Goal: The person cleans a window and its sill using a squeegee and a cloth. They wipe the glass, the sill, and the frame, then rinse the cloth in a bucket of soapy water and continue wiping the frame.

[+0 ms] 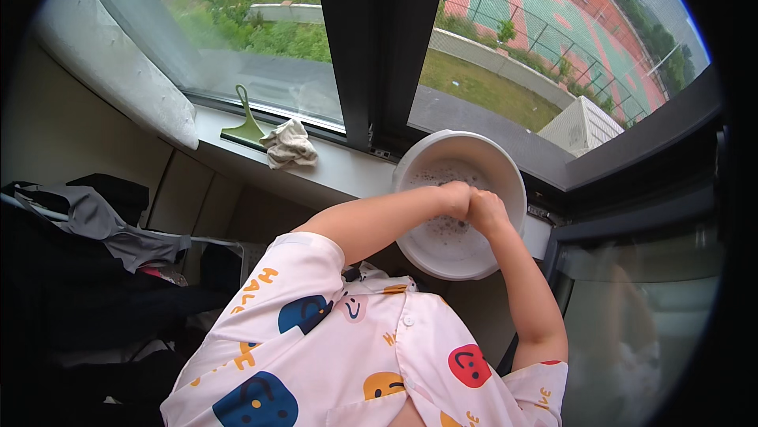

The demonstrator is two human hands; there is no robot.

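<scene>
A white plastic basin (416, 160) stands at the windowsill, with foamy water and dark specks inside it. My left hand (455, 199) and my right hand (488, 211) meet above the water, both with curled fingers. Whether anything is held between them is hidden by the backs of the hands. Left of the basin, a crumpled off-white cloth (290, 146) lies on the sill. Touching it is a green window squeegee (247, 128), its looped handle pointing up and its dark blade low.
The white windowsill (349, 171) runs along dark window frames (394, 42). An open glass sash (639, 320) stands at my right. Clothes (112, 226) hang on a rack at the left, near a wrapped pale bundle (127, 66). Outside sits a white box-shaped unit (583, 125).
</scene>
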